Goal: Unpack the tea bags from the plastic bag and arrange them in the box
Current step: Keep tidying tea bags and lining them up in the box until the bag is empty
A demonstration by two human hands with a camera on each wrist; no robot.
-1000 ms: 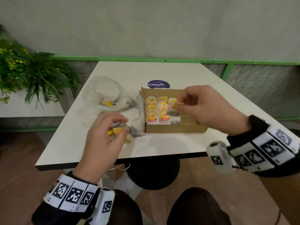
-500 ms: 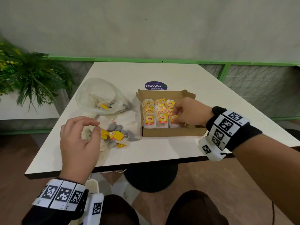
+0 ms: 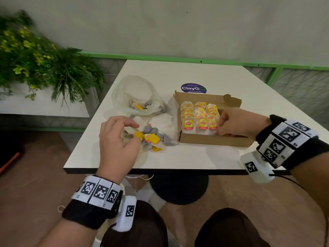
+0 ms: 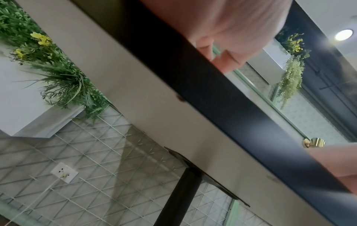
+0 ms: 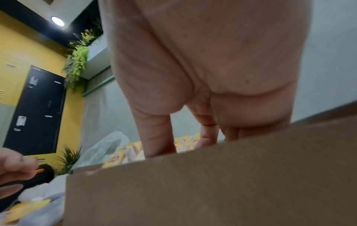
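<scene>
The loose tea bags (image 3: pixel 151 138) lie in a heap just left of the box (image 3: pixel 213 139), right under the left hand (image 3: pixel 117 139) — fingers curled, thumb on a yellow tag. The right hand (image 3: pixel 236 123) reaches into the box beside the rows; whether it pinches one I cannot tell. A second ago it hovered above — now it's lower.

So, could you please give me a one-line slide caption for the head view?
Right hand reaches into the cardboard box of tea bags; left hand hovers over loose ones.
</scene>
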